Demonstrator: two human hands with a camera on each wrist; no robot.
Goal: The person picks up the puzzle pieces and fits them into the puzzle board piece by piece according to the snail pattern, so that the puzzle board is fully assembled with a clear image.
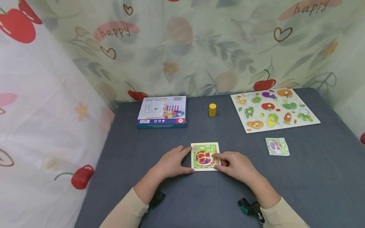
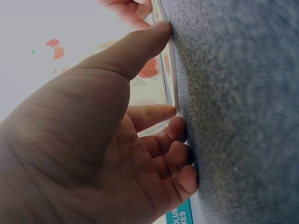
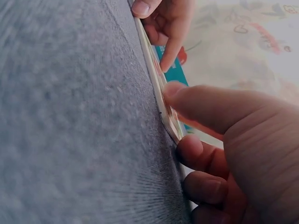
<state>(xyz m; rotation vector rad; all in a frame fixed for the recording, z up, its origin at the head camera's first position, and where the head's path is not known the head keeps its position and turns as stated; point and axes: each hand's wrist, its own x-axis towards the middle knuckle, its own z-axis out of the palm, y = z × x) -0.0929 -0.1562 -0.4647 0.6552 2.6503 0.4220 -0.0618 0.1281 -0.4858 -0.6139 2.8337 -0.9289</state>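
A small square puzzle board (image 1: 204, 145) with a pale frame and a colourful snail-like picture lies flat on the table. My left hand (image 1: 174, 162) is at its left side, thumb by the lower left corner and index finger by the upper left. In the left wrist view, the left hand's (image 2: 88, 135) other fingers bend loosely beside the board. From the right, my right hand (image 1: 238, 166) rests its index finger and thumb on the picture. The right wrist view shows the thumb (image 3: 205, 102) pressed on the board's face (image 3: 161, 95), the other fingers curled beside its edge.
Behind the left hand lies a flat printed box (image 1: 161, 112). A yellow cylinder (image 1: 212, 110) stands at the back middle. A large vegetable picture board (image 1: 275, 109) lies at the back right, with a small snail-picture card (image 1: 277, 146) in front. Patterned cloth (image 1: 176, 47) hangs behind the table.
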